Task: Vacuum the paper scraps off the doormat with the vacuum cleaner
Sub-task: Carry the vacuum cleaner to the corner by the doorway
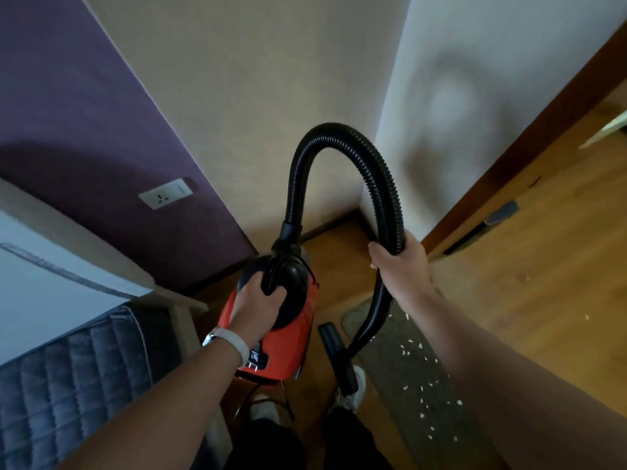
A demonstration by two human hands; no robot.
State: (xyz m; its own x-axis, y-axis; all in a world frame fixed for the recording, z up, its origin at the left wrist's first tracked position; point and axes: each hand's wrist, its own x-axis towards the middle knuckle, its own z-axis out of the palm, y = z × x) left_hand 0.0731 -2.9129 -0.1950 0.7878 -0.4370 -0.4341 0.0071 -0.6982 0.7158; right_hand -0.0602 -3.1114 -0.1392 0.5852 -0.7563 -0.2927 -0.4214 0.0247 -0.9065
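Note:
A red and black vacuum cleaner (pixel 288 340) hangs above the wooden floor, and my left hand (pixel 258 307) grips its black carry handle. Its ribbed black hose (pixel 332 134) arches up and over to the right. My right hand (pixel 400 262) grips the hose on its way down. Below that hand the hose ends in a black nozzle (pixel 334 340) near my feet, left of the grey doormat (pixel 400 371). Several white paper scraps (pixel 424 391) lie scattered on the doormat.
A bed with a grey quilted cover (pixel 68 378) fills the lower left. A purple wall with a white socket (pixel 168 193) rises at the left, a white wall corner stands ahead, and a wooden door (pixel 529 171) is at the right. A few scraps lie on the floor (pixel 526 276).

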